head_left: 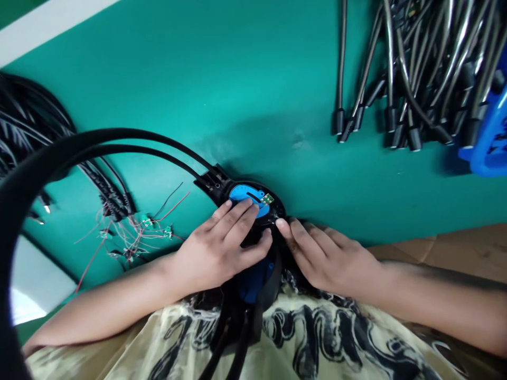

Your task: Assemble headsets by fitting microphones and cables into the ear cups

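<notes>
A black headset has a long curved headband (130, 140) that arches from the left edge to an open ear cup (279, 203). Inside the cup sits a blue round plate (240, 192) with a slot, and beside it a small green circuit board (268, 199). My left hand (225, 243) grips the cup, fingertips on the blue plate and thumb at the near rim. The fingertips of my right hand (325, 256) close on the cup's lower right edge. Below, a second ear cup with a blue inside (253, 282) rests near my lap, partly hidden by my left hand.
Black cables (35, 111) lie in a bundle at left, ending in thin wires and small green boards (147, 221). Many grey flexible stems with black tips (414, 134) lie at upper right by a blue bin (489, 153). A white box (39, 279) stands lower left; cardboard (467, 248) lies at right.
</notes>
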`<act>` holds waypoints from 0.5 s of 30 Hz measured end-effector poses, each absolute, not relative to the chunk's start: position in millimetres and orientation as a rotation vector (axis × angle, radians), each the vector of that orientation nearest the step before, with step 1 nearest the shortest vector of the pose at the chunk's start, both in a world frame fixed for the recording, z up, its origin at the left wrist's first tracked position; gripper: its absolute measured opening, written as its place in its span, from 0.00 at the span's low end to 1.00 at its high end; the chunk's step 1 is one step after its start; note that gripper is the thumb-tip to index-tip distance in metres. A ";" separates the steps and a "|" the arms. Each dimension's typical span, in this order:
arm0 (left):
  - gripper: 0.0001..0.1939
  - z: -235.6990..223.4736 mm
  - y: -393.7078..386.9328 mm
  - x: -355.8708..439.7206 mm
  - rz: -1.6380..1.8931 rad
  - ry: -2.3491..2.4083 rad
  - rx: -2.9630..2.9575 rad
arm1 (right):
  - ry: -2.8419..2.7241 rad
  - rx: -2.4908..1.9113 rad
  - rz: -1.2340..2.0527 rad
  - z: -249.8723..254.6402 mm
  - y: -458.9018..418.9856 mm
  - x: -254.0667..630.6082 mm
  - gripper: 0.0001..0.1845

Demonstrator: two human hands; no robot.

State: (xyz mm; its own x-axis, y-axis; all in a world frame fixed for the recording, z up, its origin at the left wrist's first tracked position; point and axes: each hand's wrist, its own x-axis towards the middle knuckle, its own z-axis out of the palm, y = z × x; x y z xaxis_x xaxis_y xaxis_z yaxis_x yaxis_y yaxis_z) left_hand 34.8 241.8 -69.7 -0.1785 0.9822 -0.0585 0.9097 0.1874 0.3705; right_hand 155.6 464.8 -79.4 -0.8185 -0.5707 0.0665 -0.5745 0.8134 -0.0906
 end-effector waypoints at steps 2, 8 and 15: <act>0.19 -70.7 241.4 34.4 0.362 2.183 1.801 | -2.948 0.948 0.159 -79.5 461.3 153.2 0.20; 0.18 -74.0 243.2 33.7 0.385 2.244 1.822 | -2.906 0.930 0.162 -85.0 459.6 145.8 0.19; 0.17 -93.9 237.6 58.9 0.443 2.585 1.587 | -3.010 0.780 0.385 -72.9 467.6 153.1 0.24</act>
State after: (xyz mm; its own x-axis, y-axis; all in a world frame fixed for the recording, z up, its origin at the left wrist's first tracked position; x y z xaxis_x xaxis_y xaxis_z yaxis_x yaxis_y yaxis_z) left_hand 58.9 237.6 -93.9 -0.4620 0.8828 0.0853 0.8609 0.4233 0.2824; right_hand 153.1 467.6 -72.9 -0.8759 -0.4775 0.0692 -0.4795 0.8458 -0.2340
